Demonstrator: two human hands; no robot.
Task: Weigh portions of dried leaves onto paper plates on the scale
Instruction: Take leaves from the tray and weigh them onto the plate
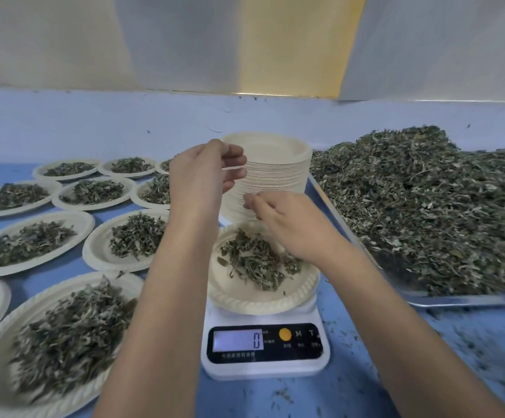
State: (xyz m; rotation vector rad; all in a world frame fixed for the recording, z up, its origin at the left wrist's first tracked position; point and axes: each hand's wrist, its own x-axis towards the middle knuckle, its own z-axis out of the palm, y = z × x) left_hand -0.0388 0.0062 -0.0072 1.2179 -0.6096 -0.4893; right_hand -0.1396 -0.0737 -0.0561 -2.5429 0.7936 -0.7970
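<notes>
A person works at a blue table (350, 375), both bare forearms reaching forward over a white kitchen scale (264, 371). The left hand (206, 170) is raised at the upper left edge of a tall stack of paper plates (278, 164), its thumb and fingers curled in round the rims of the topmost plates, one rim showing between the fingertips. The right hand (281, 220) sits lower, with its fingers bent and their tips against the side of the same stack; whether they grip a plate or only touch it cannot be told.

The stack stands just behind the scale. On the scale's platform rests a single paper plate (254, 303) carrying a loose portion of dried leaves (254, 260), which lies toward the plate's far side, directly beneath the right wrist. The scale's display (237, 340) shows a lone "0" (an orange button (285, 334) sits beside it).

To the right, a metal tray (462, 299) holds a large heap of leaves (426, 212) that spreads across most of its surface; the tray's near left corner stands close to the stack. To the left, filled plates (91, 254) lie in rows across the table, each with its own mound of leaves. Crumbs of leaf are scattered on the table in front of the tray.
</notes>
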